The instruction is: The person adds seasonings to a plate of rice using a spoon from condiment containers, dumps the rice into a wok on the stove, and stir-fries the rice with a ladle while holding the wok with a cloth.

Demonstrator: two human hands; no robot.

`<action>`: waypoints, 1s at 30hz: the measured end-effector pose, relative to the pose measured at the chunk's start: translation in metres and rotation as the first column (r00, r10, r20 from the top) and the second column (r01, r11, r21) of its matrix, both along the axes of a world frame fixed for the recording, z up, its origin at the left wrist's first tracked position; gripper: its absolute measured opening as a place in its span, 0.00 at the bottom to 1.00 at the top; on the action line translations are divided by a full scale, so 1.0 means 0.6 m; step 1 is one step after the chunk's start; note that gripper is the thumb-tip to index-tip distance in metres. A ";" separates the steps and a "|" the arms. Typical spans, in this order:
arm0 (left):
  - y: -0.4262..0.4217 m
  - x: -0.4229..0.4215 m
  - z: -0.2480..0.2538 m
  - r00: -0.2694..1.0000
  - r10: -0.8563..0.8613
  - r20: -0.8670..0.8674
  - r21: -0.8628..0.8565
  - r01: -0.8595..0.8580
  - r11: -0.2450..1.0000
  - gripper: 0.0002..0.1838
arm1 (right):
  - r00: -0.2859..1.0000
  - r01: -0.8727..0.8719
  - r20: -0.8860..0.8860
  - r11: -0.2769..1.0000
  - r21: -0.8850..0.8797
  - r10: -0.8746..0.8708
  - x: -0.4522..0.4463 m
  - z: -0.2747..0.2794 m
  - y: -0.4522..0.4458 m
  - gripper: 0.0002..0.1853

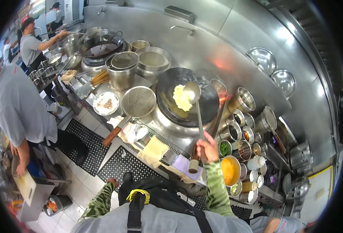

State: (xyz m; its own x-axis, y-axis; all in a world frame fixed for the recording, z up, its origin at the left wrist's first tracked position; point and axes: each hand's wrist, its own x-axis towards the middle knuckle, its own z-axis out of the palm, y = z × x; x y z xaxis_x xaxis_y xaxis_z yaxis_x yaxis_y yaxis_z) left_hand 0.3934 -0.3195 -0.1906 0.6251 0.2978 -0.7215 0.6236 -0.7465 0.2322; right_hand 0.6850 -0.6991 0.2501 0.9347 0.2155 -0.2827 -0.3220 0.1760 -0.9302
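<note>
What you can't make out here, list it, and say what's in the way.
All in the head view:
Wok surface beneath the yellow food: covered by it.
Ladle handle inside the right hand: covered by fingers.
Left hand: too small to tell whether it holds anything.
Tall pot: contents obscured by the mesh strainer on top.
Person at lower right: cut off by the bottom edge.

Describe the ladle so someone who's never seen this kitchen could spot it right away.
Find the big dark wok in the middle of the view. Over it, the right hand holds the ladle by its long metal handle, the round bowl next to pale yellow food. The strainer left of the wok differs: flat mesh, wooden handle.
</note>
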 end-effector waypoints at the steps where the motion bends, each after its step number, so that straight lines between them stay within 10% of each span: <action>1: -0.014 0.021 0.046 0.998 0.006 0.065 0.008 -0.006 1.000 0.23 | 0.999 -0.003 -0.053 0.994 0.108 0.009 -0.024 0.022 0.000 0.37; 5: -0.090 0.115 0.173 0.974 -0.025 0.225 -0.207 0.073 0.976 0.21 | 0.964 -0.081 -0.213 0.939 0.335 0.160 0.061 -0.009 -0.049 0.31; 7: -0.139 0.152 0.132 0.891 -0.117 0.438 -0.172 0.211 0.962 0.18 | 0.997 0.006 -0.075 0.999 0.042 -0.003 0.107 -0.003 -0.008 0.36; 11: -0.249 0.248 0.267 0.905 -0.269 0.330 -0.376 0.387 0.842 0.21 | 0.999 0.017 0.033 0.995 -0.095 -0.014 0.174 -0.061 0.048 0.39; 17: -0.416 0.318 0.159 0.648 -0.573 0.502 -0.188 0.728 0.659 0.26 | 0.962 -0.134 -0.218 0.980 0.147 0.164 0.041 0.050 -0.036 0.32; 22: -0.489 0.336 0.208 0.386 -0.837 0.388 -0.056 0.916 0.396 0.35 | 0.990 0.051 0.141 0.915 -0.400 0.006 0.135 0.003 -0.048 0.37; 28: -0.527 0.288 0.058 0.237 -0.561 0.793 0.306 0.641 0.704 0.15 | 0.998 0.046 0.066 0.929 -0.366 -0.023 0.064 0.018 -0.005 0.34; 30: -0.541 0.276 0.071 0.329 -0.649 0.686 0.215 0.761 0.613 0.18 | 0.999 0.001 -0.032 0.970 -0.242 -0.009 0.008 0.038 -0.019 0.32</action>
